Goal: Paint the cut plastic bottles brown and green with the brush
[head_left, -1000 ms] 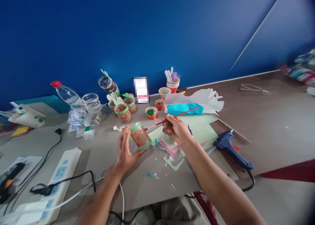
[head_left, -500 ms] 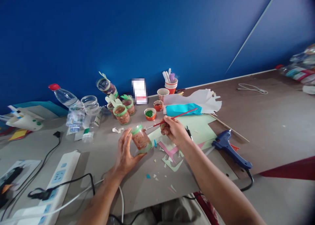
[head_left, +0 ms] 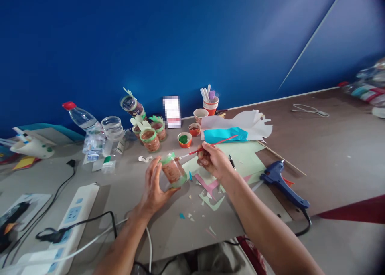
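Observation:
My left hand (head_left: pixel 156 185) grips a small clear jar (head_left: pixel 174 171), tilted, with brown paint on its side and green bands at both ends. A thin red paintbrush (head_left: pixel 217 142) is pinched in my right hand (head_left: pixel 213 158), its bristles against or very close to the jar's upper side. Beyond them stand a cut paper cup of green paint (head_left: pixel 184 139) and another cup of brown paint (head_left: pixel 195 129). Several brown-painted jars (head_left: pixel 150 140) with pale green leaf-shaped pieces stand behind my left hand.
On the right lie a blue glue gun (head_left: pixel 284 182) and a wooden stick (head_left: pixel 285 159). Paper scraps (head_left: pixel 212 201) and turquoise paper (head_left: pixel 222 135) spread around my right hand. A white power strip (head_left: pixel 75 219) with cables, plastic bottles (head_left: pixel 84 120) and a phone (head_left: pixel 172 112) stand left and behind.
The view has shifted slightly, so everything sits a little further right. Both hands keep their hold; the brush has barely moved against the jar.

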`<action>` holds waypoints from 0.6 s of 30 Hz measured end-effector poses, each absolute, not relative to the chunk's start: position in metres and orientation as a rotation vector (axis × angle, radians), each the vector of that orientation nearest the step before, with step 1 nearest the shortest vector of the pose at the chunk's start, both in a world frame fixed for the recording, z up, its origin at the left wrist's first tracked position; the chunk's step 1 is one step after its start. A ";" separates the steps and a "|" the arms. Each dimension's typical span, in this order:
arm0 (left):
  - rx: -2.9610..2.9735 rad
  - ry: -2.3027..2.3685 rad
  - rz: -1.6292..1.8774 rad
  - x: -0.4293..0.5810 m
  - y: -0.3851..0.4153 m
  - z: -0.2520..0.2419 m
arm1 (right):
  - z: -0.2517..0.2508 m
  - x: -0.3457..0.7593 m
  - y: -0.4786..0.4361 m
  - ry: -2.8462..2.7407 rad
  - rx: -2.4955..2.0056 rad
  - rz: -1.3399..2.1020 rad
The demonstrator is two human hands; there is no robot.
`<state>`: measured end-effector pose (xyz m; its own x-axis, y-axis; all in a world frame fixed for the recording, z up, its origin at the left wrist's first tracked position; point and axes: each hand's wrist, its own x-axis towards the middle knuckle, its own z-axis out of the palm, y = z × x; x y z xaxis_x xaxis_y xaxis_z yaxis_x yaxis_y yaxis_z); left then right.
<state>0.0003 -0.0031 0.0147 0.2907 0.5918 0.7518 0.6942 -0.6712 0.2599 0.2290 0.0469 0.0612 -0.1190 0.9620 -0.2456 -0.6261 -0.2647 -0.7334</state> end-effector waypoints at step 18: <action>-2.425 -1.490 -1.971 -0.005 -0.004 0.006 | 0.064 0.221 0.036 -0.804 -0.724 1.396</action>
<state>-0.0051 -0.0038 0.0062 0.0074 0.7670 0.6416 0.4078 -0.5881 0.6984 0.2208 0.0360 0.0643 0.0065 0.9982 0.0593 -0.5523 0.0530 -0.8319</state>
